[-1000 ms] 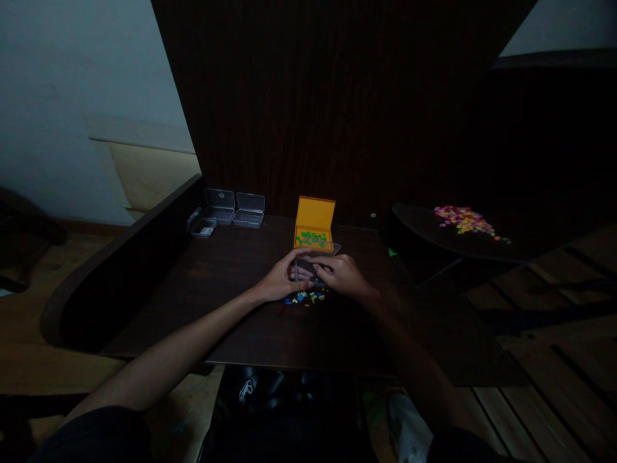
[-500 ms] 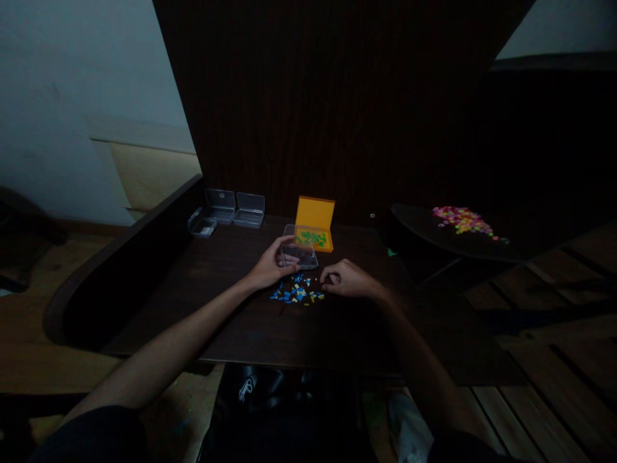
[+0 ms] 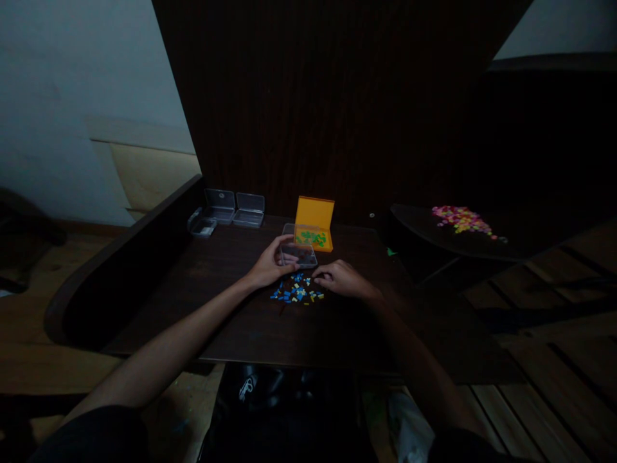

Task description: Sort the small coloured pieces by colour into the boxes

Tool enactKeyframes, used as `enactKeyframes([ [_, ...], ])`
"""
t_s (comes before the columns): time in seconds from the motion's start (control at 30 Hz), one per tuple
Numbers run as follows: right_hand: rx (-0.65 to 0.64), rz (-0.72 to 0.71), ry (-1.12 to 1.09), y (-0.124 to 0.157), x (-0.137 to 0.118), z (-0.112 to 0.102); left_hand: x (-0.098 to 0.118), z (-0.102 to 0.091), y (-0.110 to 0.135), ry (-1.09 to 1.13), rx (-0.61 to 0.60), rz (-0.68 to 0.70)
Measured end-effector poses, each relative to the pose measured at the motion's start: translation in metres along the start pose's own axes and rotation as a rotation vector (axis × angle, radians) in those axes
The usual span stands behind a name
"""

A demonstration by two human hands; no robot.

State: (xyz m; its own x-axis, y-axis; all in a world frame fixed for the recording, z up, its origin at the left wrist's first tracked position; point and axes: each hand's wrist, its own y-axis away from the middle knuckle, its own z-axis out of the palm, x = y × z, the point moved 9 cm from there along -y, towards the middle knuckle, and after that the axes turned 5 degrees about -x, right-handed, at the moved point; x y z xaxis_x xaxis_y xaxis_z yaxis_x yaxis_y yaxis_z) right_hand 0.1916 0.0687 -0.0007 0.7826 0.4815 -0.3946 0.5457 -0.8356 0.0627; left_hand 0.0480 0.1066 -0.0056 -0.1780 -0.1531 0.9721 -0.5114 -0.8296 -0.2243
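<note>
My left hand (image 3: 268, 267) is closed on the left side of a small clear plastic box (image 3: 299, 254) that rests on the dark wooden table (image 3: 226, 308). A heap of tiny blue and yellow pieces (image 3: 296, 292) lies just in front of the box. My right hand (image 3: 340, 280) rests at the right edge of that heap with its fingers curled and pinched toward the pieces; whether anything is between them is too dark to see. Behind the clear box stands an open orange box (image 3: 313, 231) with green pieces in it.
Two clear lidded boxes (image 3: 235, 208) and a small open one (image 3: 201, 224) sit at the table's far left corner. A dark side surface to the right carries a pile of pink and yellow pieces (image 3: 461, 219). A dark wood panel rises behind the table.
Both hands were on the clear box a second ago. My right hand has let go and dropped to the heap of pieces, and the box has shifted slightly left, uncovering the heap.
</note>
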Motion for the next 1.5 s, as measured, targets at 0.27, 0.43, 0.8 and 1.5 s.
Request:
enactKeyframes([
  [0.27, 0.024, 0.033, 0.028, -0.0016, -0.0042, -0.0028, 0.0001, 0.0000, 0.0004, -0.003, 0.005, -0.004],
  [0.43, 0.016, 0.029, 0.019, -0.0036, -0.0045, 0.0001, -0.0003, 0.0006, 0.0003, -0.013, 0.001, -0.006],
  [0.8, 0.024, 0.017, -0.028, -0.0032, -0.0072, -0.0001, -0.0008, 0.0000, -0.0004, -0.031, -0.009, 0.012],
  [1.5, 0.004, -0.029, -0.104, -0.0033, -0.0052, 0.0044, 0.0005, 0.0002, 0.0002, -0.008, 0.003, 0.008],
])
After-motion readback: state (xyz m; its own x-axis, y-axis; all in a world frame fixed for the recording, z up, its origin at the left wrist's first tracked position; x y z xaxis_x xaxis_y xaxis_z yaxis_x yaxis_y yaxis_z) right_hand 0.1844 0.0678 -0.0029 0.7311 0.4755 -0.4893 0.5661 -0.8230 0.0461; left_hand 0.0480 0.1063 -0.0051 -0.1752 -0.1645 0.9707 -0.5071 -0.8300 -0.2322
